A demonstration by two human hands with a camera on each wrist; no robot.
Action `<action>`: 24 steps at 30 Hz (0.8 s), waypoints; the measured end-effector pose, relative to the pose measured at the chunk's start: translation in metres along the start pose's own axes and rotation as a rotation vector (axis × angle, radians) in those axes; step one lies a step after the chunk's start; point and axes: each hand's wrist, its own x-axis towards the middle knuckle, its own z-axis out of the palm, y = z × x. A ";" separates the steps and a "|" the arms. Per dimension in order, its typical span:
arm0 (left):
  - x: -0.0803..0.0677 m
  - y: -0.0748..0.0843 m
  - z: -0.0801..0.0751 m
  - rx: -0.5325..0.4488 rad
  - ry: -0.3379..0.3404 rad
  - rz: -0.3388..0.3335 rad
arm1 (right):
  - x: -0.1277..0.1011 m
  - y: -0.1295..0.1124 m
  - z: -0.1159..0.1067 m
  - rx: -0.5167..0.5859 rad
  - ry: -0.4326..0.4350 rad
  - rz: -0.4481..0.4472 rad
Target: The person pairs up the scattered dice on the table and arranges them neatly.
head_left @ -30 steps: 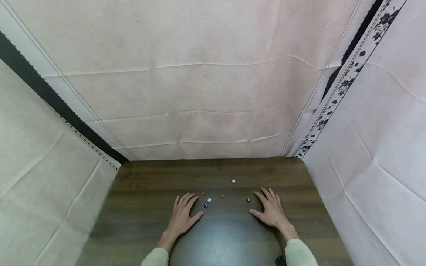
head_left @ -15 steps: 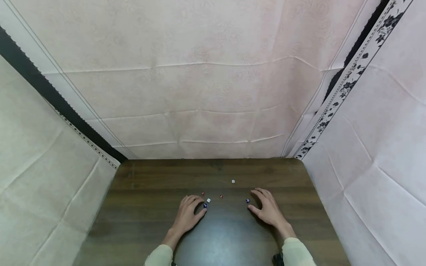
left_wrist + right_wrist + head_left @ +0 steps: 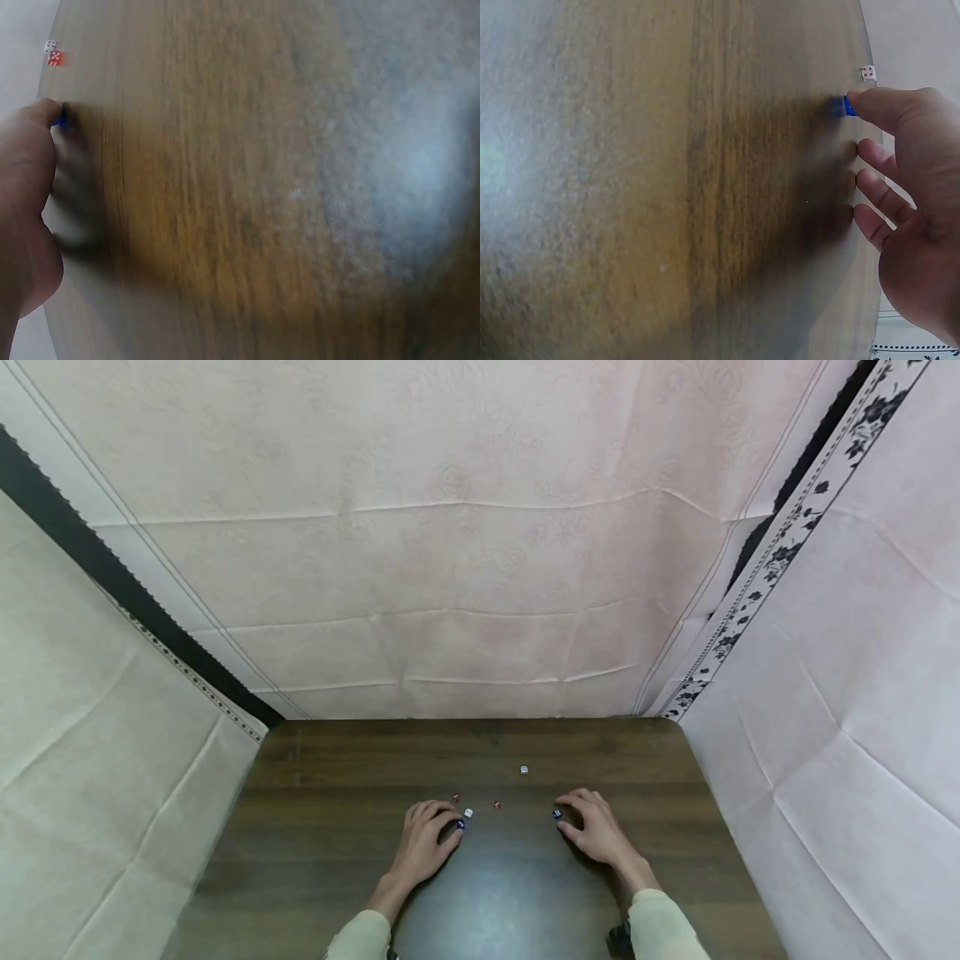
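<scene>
My left hand (image 3: 424, 845) is low over the left part of the table, its thumb and index finger pinching a small blue die (image 3: 461, 825). A white die (image 3: 468, 813) lies just beyond those fingertips, with a red die (image 3: 456, 797) a little farther back. On the other side, my right hand (image 3: 597, 833) has thumb and index finger at a second blue die (image 3: 557, 814), pinching it. That die (image 3: 850, 106) shows at the thumb tip in the right wrist view, while the other fingers curve down to the wood.
Between the hands lies another red die (image 3: 497, 805), and a white die (image 3: 524, 770) sits farther back. The brown wooden table (image 3: 337, 760) ends at a pale cloth backdrop (image 3: 480, 610). Similar cloth hangs along both sides.
Both hands were spread open beside the dice. The left fingers have moved right and drawn together at one blue die; the right fingers have closed leftward on the other.
</scene>
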 end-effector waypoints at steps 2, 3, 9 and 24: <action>0.000 0.000 0.000 -0.004 0.012 0.002 | 0.002 -0.001 0.001 0.002 -0.009 0.002; 0.000 -0.001 0.001 -0.007 0.020 0.005 | 0.002 -0.001 0.001 0.001 -0.010 0.000; -0.002 -0.003 0.003 0.007 0.059 0.026 | 0.007 0.001 0.003 -0.002 -0.018 -0.008; 0.002 -0.001 0.001 -0.044 0.006 0.002 | 0.006 0.001 0.006 0.009 0.014 0.022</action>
